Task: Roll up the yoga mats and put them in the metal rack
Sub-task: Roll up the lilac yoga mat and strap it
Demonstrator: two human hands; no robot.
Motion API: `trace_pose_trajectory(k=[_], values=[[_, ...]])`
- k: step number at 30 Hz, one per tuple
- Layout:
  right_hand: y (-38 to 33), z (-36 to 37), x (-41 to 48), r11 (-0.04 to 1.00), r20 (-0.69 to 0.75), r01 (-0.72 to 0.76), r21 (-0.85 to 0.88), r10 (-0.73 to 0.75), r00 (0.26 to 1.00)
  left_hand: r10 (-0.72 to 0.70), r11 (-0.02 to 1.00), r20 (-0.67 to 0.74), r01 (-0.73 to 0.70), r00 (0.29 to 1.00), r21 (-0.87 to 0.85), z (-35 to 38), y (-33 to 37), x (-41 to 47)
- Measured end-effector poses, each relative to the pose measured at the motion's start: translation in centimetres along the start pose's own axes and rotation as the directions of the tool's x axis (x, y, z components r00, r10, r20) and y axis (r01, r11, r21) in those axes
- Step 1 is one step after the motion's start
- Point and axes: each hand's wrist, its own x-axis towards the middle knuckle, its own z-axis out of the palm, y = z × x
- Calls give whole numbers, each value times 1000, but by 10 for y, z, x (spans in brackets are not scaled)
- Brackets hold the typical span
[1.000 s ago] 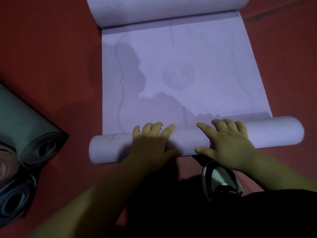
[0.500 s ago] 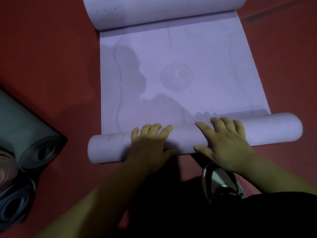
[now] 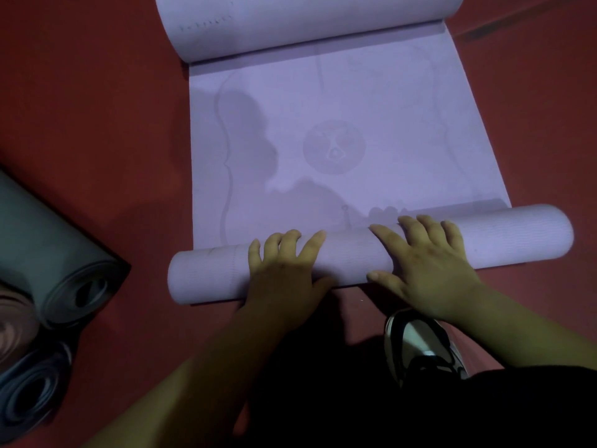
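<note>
Since a second ago the roll (image 3: 517,240) at the near end of the purple yoga mat (image 3: 371,92) has crept slightly farther up the flat stretch, and both my hands have gone with it; over the last half second almost nothing has shifted.

That roll lies across the red floor (image 3: 97,108), its right end a little farther from me than its left. My left hand (image 3: 284,270) presses on top of it left of the middle, fingers straight and slightly spread over the crest, thumb on the side nearest me. My right hand (image 3: 426,270) presses on it just right of the middle, fingers fanned wide, thumb stretched along the near side. Neither hand is wrapped around the roll, and a short bare stretch of it shows between them.

Beyond the roll the flat part of the mat runs away from me, with a faint round emblem (image 3: 334,147) printed on it. Farther on, the mat's far end (image 3: 307,21) curls up into a second, fatter roll.

Well to the left of the roll three rolled mats lie stacked together with their open ends showing: a teal one (image 3: 48,247) on top, a pink one (image 3: 13,318) under it at the frame edge, and a blue one (image 3: 29,392) nearest me. On my side of the roll, below my right hand, my black-and-white shoe (image 3: 420,347) rests on the floor.
</note>
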Motion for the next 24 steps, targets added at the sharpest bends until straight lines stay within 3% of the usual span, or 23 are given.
trace_pose_trajectory(k=[8,16,24], values=[[4,-6,9,1000,67,-12,2,12,998,-5,1000,-82,6,997,9,10,4,-11],[-1,-1,5,999,-55,-45,20,46,997,-12,1000,-61,14,998,22,3,-2,6],[4,-8,18,997,29,-70,18,70,997,3,997,-100,4,995,71,10,4,0]])
